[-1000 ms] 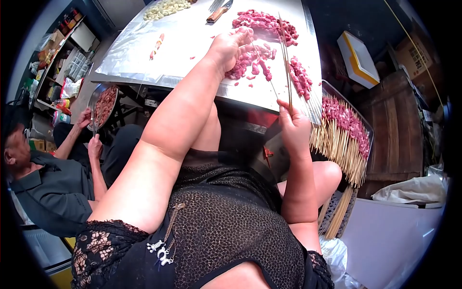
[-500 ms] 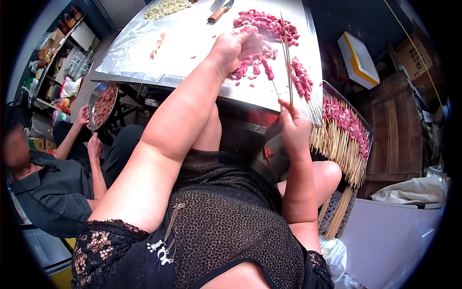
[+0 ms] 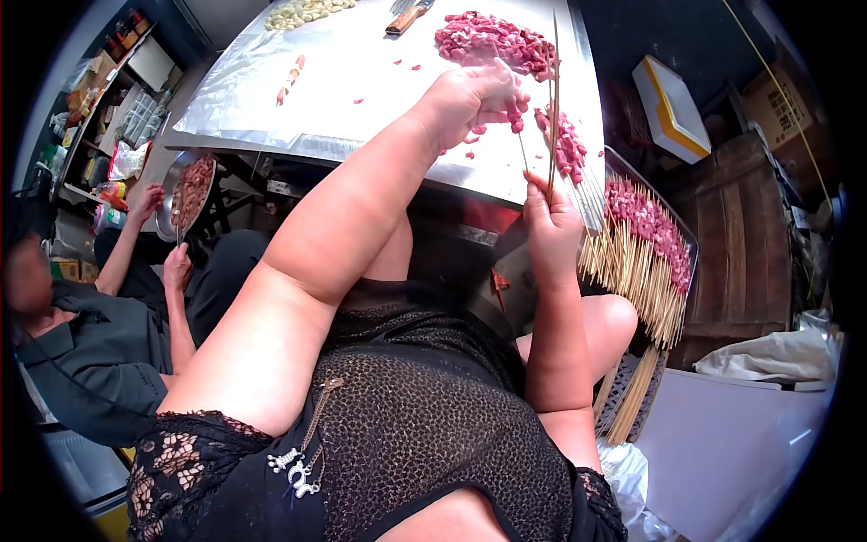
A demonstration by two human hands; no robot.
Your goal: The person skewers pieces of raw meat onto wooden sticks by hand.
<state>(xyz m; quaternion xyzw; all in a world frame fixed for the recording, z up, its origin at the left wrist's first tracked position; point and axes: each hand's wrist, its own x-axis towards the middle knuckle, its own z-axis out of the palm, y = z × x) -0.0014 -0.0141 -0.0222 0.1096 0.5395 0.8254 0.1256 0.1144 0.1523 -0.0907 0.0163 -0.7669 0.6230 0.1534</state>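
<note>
— Right grip (image 3: 552,217) clenched on thin wooden sticks (image 3: 554,126), one carrying meat (image 3: 517,116)!
— Left grip (image 3: 468,101) closes around that soft red meat, over the smooth, shiny worktop (image 3: 352,81)!
— Ragged heap (image 3: 492,41) beyond; loaded skewers (image 3: 646,226) crowd the tray (image 3: 694,257)!
— Carton (image 3: 775,104) print? Too small to read!
</note>
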